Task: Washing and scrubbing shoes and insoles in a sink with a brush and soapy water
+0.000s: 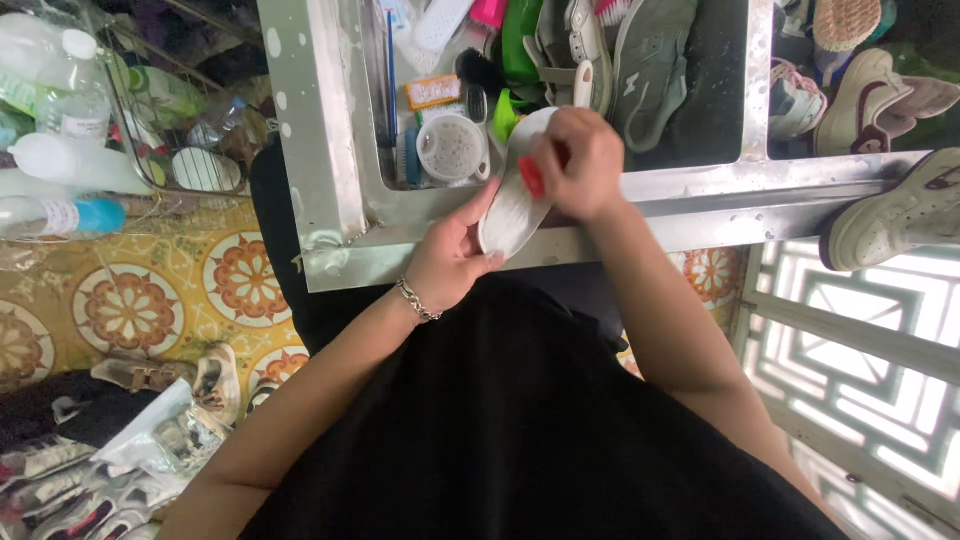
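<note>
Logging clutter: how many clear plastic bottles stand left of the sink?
3 clearly: one white-capped bottle at the top, one white bottle below, one blue-ended bottle lowest. Others may be hidden.

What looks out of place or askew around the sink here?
A white sneaker lies on its side on the sink's rim, partly overhanging the edge. The hands work normally: left hand holds a white insole, right hand scrubs it.
</note>
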